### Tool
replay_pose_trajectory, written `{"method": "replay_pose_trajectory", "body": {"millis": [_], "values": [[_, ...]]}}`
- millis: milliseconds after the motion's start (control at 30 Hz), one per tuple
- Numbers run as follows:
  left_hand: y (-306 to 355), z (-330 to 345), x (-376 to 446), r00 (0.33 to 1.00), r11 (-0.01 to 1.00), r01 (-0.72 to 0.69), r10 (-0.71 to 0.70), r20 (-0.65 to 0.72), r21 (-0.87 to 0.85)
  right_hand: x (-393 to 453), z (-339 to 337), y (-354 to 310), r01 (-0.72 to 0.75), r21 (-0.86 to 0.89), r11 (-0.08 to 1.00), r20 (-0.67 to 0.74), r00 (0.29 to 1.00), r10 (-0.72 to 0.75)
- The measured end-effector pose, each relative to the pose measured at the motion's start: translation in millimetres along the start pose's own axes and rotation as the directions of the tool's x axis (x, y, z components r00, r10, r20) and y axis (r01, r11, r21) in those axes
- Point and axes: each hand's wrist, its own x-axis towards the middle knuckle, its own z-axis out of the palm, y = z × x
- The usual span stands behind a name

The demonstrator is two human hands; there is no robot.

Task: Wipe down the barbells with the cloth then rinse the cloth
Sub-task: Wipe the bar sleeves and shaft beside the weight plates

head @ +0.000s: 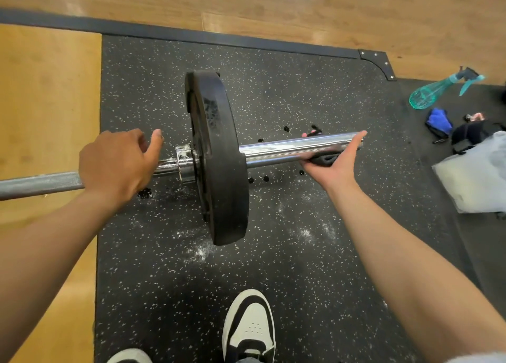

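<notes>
Bare forearms; black-and-white sneakers (250,327); grey sleeve edge (471,358) at right.

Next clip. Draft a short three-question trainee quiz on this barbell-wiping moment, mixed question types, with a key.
1. True or false: the right hand holds the dark cloth against the chrome sleeve.
2. Where does the left hand grip the barbell?
A. on the shaft, inside the collar
B. on the sleeve's end
C. on the plate's rim
3. Fill in: the teal spray bottle lies on the ____.

Key:
1. true
2. A
3. floor, off to the right; the black plate sits between the hands.
</notes>
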Motion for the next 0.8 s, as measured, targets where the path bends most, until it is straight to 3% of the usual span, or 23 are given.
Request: {"method": "replay_pose_trajectory", "body": {"millis": [67,200,367,433,567,800], "values": [[0.6,-0.6,-0.4,1.000,1.000,0.004,-0.004,0.000,-0.007,5.3,0.5,6.4,0.024,0.103,0.994,0.023,0.999,-0.027],[0.3,-1.2,0.5,1.000,1.000,0.000,0.000,-0.007,0.000,23.8,-12.7,3.2,0.048,0.251,0.967,-0.069,0.997,-0.032],[0.9,0.3,-5.3,1.000,1.000,-0.003,0.003,-0.019,0.007,23.5,-35.3,-5.7,-0.010,0.326,0.945,-0.056,0.998,0.030],[0.2,1.4,-7.4,1.000,1.000,-0.006,0.006,-0.013,0.012,25.6,-27.5,-2.7,-0.019,0.340,0.940,-0.049,0.998,0.038],[-0.6,2.0,-7.2,1.000,1.000,-0.001,0.001,-0.008,0.015,33.8,-16.8,12.5,-0.008,0.341,0.940,0.120,0.992,-0.036],[0.5,2.9,-3.0,1.000,0.999,0.003,-0.002,-0.025,0.036,16.8,-40.7,0.7,-0.052,0.257,0.965,0.146,0.989,0.015]]}}
